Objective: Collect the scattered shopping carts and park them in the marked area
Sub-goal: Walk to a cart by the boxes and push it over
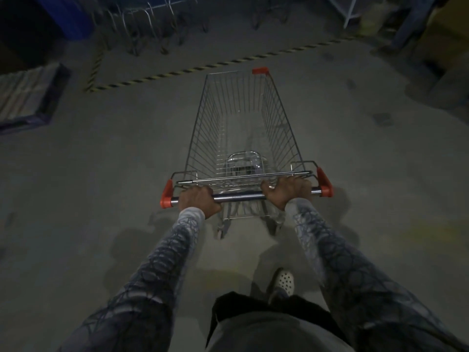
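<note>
An empty wire shopping cart (203,115) with red corner caps stands on the concrete floor right in front of me. My left hand (198,202) grips the left part of its handle bar (241,196). My right hand (286,191) grips the right part of the same bar. Beyond the cart's front, a yellow-and-black striped line (162,75) marks out an area on the floor. Inside that area, at the top of the view, stand several parked carts (149,24), dim and blurred.
A blue-framed pallet or crate (28,97) lies at the left. A dark blue bin (73,16) stands at the top left. Boxes and a rack leg (418,26) crowd the top right. My shoe (284,280) shows below the cart.
</note>
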Available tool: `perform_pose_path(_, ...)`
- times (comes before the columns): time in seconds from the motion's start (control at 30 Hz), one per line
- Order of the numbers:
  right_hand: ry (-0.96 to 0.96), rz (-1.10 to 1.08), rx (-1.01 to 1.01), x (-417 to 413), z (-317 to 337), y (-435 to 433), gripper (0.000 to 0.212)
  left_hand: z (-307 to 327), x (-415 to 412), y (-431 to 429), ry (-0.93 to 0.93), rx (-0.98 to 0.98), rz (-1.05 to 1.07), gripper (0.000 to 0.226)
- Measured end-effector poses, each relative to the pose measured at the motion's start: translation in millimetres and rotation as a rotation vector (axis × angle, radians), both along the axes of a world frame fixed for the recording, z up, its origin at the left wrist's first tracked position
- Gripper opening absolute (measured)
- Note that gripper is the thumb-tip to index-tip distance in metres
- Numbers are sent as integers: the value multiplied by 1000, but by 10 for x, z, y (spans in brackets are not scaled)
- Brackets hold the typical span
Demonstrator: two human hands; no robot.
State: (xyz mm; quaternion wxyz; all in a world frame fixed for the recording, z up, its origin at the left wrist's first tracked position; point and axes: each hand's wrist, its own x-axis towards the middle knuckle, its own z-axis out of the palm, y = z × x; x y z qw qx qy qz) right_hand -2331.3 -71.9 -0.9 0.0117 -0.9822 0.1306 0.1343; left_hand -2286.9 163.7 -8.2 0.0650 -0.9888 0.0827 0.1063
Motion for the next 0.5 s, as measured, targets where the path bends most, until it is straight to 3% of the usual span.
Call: perform_pose_path(0.5, 11, 107, 0, 3026, -5, -1141, 80, 23, 2795, -1122, -19, 29, 82, 35)
